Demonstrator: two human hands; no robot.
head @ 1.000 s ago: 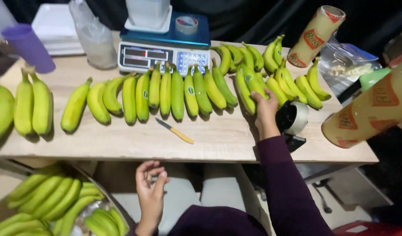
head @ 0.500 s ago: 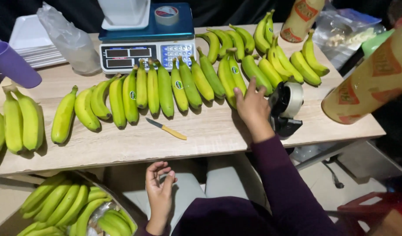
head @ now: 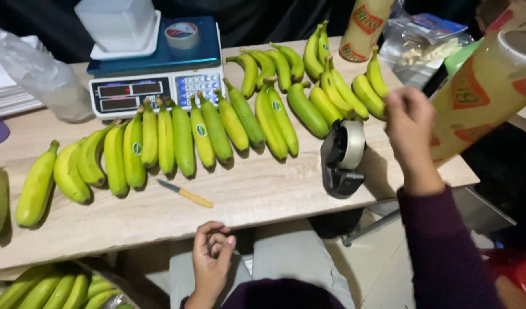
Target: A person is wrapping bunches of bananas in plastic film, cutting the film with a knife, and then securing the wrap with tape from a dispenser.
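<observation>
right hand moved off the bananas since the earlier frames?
Yes. The right hand has lifted off the bananas and shifted right, past the black tape dispenser, toward the big film roll at the table's right end.

My right hand (head: 410,130) is blurring, so I cannot tell its grip. The roll of film (head: 492,91) and the bananas in the box (head: 57,289) are running off the picture's edges.
</observation>
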